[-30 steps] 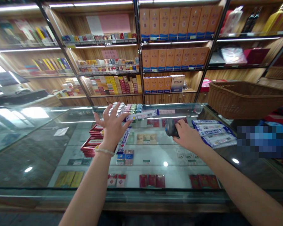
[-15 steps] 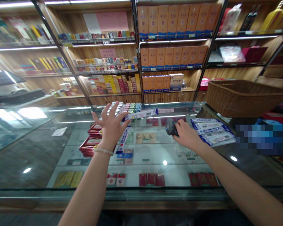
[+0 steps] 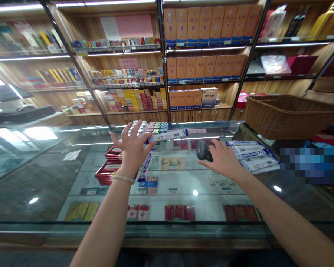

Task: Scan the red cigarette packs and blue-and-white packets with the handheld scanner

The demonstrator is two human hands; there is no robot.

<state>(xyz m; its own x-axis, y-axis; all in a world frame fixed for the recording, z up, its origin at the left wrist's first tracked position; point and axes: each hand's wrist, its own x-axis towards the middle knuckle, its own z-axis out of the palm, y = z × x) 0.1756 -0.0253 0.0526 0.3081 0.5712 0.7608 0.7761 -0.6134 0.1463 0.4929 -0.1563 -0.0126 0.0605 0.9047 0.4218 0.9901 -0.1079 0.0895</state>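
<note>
Packet (image 3: 168, 135) sits pinched between thumb and forefinger of the left hand (image 3: 134, 152), other fingers spread — its long axis running rightward, far end short of the scanner (image 3: 202, 150). The right hand (image 3: 226, 159) touches the scanner — whether gripping, I cannot tell.

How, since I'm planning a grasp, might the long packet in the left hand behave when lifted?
The long packet is probably fairly stiff: pinched near one end by the left hand, it extends straight. Its slim shape suggests little weight. It looks flat, so rolling seems unlikely.
</note>
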